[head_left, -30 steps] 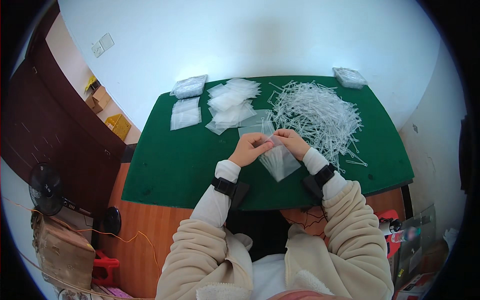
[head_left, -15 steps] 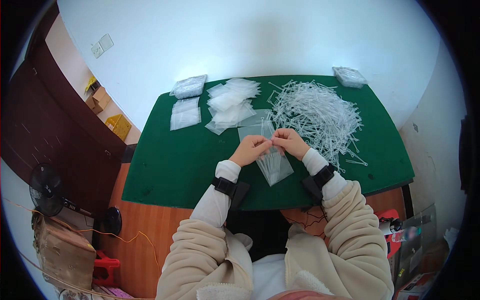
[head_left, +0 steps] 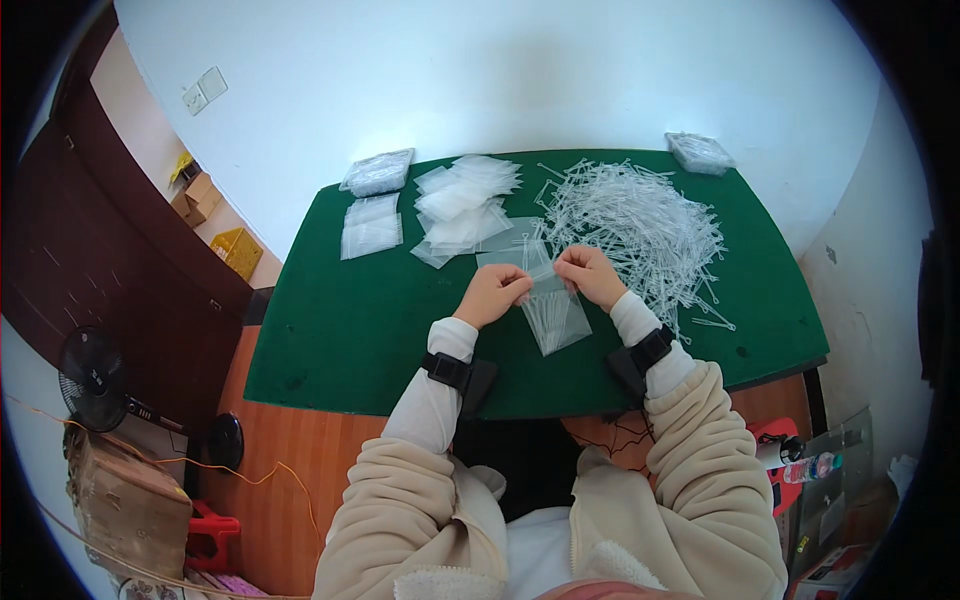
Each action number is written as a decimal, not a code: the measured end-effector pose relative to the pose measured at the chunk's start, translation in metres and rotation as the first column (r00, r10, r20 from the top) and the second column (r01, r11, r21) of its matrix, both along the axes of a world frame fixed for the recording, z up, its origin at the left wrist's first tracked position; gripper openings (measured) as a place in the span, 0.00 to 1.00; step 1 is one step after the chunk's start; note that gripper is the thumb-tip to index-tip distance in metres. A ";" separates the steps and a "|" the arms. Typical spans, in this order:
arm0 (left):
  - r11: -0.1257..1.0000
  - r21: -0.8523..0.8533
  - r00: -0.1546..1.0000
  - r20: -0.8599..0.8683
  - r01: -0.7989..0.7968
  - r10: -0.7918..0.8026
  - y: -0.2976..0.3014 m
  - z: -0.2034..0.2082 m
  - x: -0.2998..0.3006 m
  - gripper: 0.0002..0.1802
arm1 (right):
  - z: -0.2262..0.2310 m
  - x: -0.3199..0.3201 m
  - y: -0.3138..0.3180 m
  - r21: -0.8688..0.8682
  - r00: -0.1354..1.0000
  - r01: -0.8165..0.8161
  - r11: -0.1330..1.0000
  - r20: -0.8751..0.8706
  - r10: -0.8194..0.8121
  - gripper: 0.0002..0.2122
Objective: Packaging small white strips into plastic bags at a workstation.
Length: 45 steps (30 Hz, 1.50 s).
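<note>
Centre frame: my left grip (head_left: 494, 294) and right grip (head_left: 592, 275) pinch a bag (head_left: 579, 324) near its top, sticks (head_left: 547, 318) inside. Heap (head_left: 635, 225) on counter (head_left: 320, 330), right of upper centre.

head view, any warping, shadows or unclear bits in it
Head view: fisheye warping bows the edges of the green table, corners black; head view: soft grey shadow on the white wall; head view: thin clear sticks inside the bag, too fine to tell apart.
</note>
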<state>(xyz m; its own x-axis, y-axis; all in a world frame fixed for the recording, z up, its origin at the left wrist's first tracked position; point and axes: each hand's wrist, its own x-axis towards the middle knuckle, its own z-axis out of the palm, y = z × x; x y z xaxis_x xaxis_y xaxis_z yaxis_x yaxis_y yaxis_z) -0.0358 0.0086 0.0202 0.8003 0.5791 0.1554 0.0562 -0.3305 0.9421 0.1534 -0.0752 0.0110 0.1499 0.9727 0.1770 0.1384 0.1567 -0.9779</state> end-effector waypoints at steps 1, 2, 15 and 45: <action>1.000 -0.002 1.000 -0.008 -0.007 0.007 0.000 0.000 0.000 0.10 | -0.001 0.001 0.000 -0.001 1.000 0.017 1.000 0.017 -0.017 0.07; 1.000 -0.003 1.000 -0.017 -0.015 0.015 0.000 0.000 -0.001 0.10 | 0.000 0.001 -0.001 0.000 1.000 0.015 1.000 0.018 -0.015 0.07; 0.941 0.337 0.998 -0.065 0.023 -0.001 -0.008 -0.001 0.000 0.10 | 0.005 -0.008 -0.010 0.070 0.889 -0.131 0.989 0.451 0.086 0.06; 0.962 -0.170 0.955 0.170 -0.215 0.244 0.016 -0.007 -0.019 0.08 | 0.007 0.014 -0.001 -0.028 0.981 0.167 0.986 -0.097 -0.169 0.07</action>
